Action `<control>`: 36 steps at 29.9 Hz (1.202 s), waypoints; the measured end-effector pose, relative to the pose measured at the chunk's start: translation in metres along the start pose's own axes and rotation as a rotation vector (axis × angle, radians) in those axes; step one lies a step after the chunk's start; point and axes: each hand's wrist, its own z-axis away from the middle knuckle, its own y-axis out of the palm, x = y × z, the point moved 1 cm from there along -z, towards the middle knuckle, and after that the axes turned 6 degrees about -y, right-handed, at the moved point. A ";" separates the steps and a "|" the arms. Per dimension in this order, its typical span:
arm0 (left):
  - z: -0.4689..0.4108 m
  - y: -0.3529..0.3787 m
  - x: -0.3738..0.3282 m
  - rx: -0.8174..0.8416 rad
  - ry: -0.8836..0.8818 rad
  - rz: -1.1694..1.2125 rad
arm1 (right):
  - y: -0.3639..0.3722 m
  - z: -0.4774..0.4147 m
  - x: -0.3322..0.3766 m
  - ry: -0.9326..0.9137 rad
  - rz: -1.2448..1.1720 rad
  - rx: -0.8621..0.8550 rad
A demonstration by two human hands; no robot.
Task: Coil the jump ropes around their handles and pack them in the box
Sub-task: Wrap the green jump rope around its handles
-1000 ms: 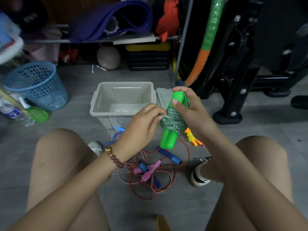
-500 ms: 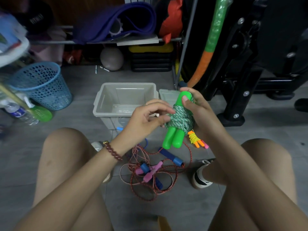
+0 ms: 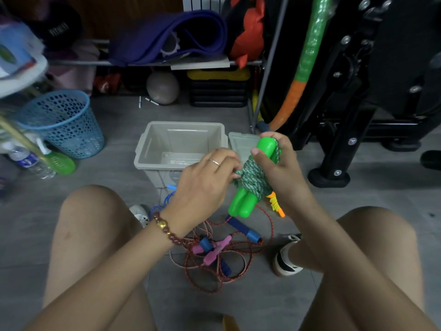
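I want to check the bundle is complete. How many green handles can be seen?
2. Both green handles lie side by side in the right hand, bound together by the green rope; the left hand pinches that rope.
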 end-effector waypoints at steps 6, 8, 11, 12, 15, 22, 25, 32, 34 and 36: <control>0.004 0.004 -0.001 0.092 -0.121 0.073 | 0.004 -0.004 -0.008 -0.045 0.147 -0.044; 0.005 0.001 -0.001 0.081 -0.091 0.094 | 0.005 -0.004 -0.008 -0.080 0.177 -0.058; 0.007 -0.001 0.001 0.073 -0.084 0.129 | 0.008 0.000 -0.006 -0.192 0.231 -0.053; 0.007 0.000 0.002 0.077 -0.087 0.129 | 0.010 0.003 -0.006 -0.244 0.244 -0.051; 0.004 0.003 0.005 0.108 -0.131 0.185 | 0.009 0.007 -0.007 -0.390 0.239 -0.033; -0.025 0.055 0.010 0.279 -0.605 0.818 | -0.040 -0.018 -0.025 -0.192 -0.147 0.075; -0.039 0.091 0.006 0.209 -0.713 0.887 | -0.050 -0.027 -0.052 -0.028 -0.049 -0.003; -0.036 0.187 -0.018 0.195 -0.830 1.085 | -0.088 -0.050 -0.117 0.352 -0.258 -0.159; -0.036 0.213 -0.023 0.203 -0.863 1.094 | -0.095 -0.055 -0.136 0.561 -0.438 -0.105; -0.038 0.235 -0.026 0.223 -0.846 1.021 | -0.103 -0.059 -0.152 0.594 -0.487 -0.054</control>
